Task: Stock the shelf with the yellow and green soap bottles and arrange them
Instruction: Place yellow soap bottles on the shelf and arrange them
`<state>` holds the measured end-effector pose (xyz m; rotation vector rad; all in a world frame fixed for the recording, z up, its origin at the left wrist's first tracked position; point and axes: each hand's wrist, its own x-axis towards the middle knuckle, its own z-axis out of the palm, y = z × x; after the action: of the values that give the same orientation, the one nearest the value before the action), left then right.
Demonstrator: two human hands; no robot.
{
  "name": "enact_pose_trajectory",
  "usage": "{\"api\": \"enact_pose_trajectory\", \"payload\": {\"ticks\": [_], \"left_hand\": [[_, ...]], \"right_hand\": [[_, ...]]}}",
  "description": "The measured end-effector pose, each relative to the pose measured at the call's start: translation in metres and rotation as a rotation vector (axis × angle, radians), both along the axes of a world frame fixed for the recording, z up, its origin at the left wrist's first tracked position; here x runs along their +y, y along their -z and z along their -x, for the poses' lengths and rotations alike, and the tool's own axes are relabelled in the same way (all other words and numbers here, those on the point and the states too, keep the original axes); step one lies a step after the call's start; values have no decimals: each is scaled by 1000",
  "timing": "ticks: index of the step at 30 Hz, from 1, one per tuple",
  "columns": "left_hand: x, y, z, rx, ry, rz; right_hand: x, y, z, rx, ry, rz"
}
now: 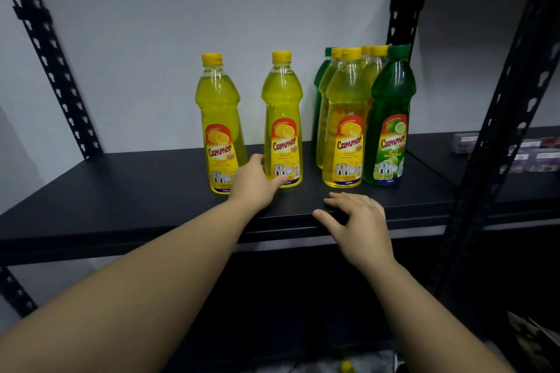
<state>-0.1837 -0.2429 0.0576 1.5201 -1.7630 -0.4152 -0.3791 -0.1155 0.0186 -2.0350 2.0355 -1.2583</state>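
Fingers of the left hand (pixel 256 182) reach round the base of the second yellow bottle (pixel 282 121), thumb low on its front label and the rest passing behind its left side, so the grip looks like a loose curl about the foot of the bottle — low down, probably because sliding it along the shelf (pixel 121 191) from the bottom keeps a tall narrow bottle from tipping. Whether the hidden fingers actually press on the plastic cannot be told. Just to its left stands the first yellow bottle (pixel 219 124), upright and apart from it, partly behind the wrist; these two sit loose in a row near the front. To the right a tight cluster is packed against the black upright post (pixel 403 9): a front yellow bottle (pixel 347 121) beside a green lime bottle (pixel 391 118), with more yellow caps and another green one behind them. The right hand (pixel 357 221) holds nothing — its fingers lie relaxed and slightly bent on the front edge of the shelf, most likely steadying the person. Judging by the gap between the loose pair and the cluster, the step in hand seems to be closing that gap, labels kept facing out
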Motion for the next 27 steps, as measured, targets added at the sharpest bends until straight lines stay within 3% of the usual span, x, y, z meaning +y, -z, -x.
{"api": "enact_pose_trajectory", "payload": {"ticks": [13,27], "left_hand": [[-80,-2,46,-48,-95,-12],[-118,-3,59,-8,40,-24]], "right_hand": [[-2,9,3,1,-42,62],[-5,17,14,18,-125,78]]}}
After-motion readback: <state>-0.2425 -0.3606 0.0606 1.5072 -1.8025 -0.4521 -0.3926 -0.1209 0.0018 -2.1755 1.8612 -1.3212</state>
